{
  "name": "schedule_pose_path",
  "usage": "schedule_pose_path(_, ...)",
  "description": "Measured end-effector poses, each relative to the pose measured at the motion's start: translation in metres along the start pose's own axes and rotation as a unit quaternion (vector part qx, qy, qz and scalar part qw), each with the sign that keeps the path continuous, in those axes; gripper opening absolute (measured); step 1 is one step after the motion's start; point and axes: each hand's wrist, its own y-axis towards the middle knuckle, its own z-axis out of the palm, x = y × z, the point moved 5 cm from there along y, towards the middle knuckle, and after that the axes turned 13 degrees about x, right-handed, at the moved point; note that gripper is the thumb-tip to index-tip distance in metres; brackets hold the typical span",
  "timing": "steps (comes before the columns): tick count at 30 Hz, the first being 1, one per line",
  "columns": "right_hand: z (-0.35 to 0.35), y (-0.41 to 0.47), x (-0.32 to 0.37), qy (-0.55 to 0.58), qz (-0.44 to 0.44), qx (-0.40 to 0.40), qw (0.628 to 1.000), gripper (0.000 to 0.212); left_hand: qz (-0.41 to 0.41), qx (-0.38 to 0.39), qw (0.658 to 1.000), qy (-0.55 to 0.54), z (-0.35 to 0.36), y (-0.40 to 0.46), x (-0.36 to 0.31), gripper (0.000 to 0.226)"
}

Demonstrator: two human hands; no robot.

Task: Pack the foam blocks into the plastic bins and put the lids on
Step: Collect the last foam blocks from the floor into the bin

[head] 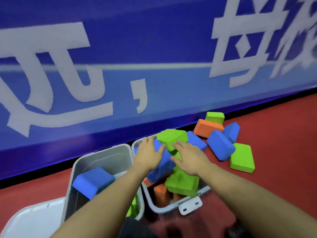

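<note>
Two grey plastic bins stand side by side on the red floor. The right bin [173, 207] is heaped with green, blue and orange foam blocks. My left hand [148, 152] and my right hand [188, 156] lie flat with straight fingers on the heap, either side of a green block [173, 137] at its top. A long blue block [164, 163] lies under both hands. The left bin [103, 158] holds a blue block [93, 182] leaning on its rim and a green one low inside.
Loose blocks lie on the floor to the right: a blue one [220, 147], a green one [241, 158], an orange one [206, 127] and more behind. A white lid [32, 219] lies at the lower left. A blue banner wall [120, 66] runs close behind the bins.
</note>
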Motion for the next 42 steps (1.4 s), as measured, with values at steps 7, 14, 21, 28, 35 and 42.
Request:
schedule_pose_path(7,-0.034,-0.068,-0.179,0.057,0.146,-0.038,0.987,0.065,0.049,0.056,0.997,-0.007,0.092,0.048,-0.141,0.059)
schedule_pose_path(14,0.041,-0.003,-0.369,0.134,0.235,0.003,0.963,0.073,-0.020,0.131,0.991,-0.019,0.252,0.203,-0.162,0.061)
schedule_pose_path(21,0.160,0.149,-0.519,0.224,0.293,0.003,0.930,0.081,-0.280,0.107,0.911,-0.283,0.430,0.405,-0.073,0.088)
schedule_pose_path(28,0.242,0.227,-0.584,0.260,0.344,-0.007,0.902,0.095,-0.401,0.043,0.875,-0.268,0.501,0.499,0.034,0.097)
schedule_pose_path(35,0.279,0.248,-0.603,0.304,0.341,-0.052,0.888,0.093,-0.458,0.010,0.815,-0.354,0.541,0.512,0.079,0.110)
schedule_pose_path(42,0.270,0.227,-0.588,0.338,0.335,-0.132,0.870,0.084,-0.413,0.056,0.776,-0.474,0.577,0.520,0.071,0.066)
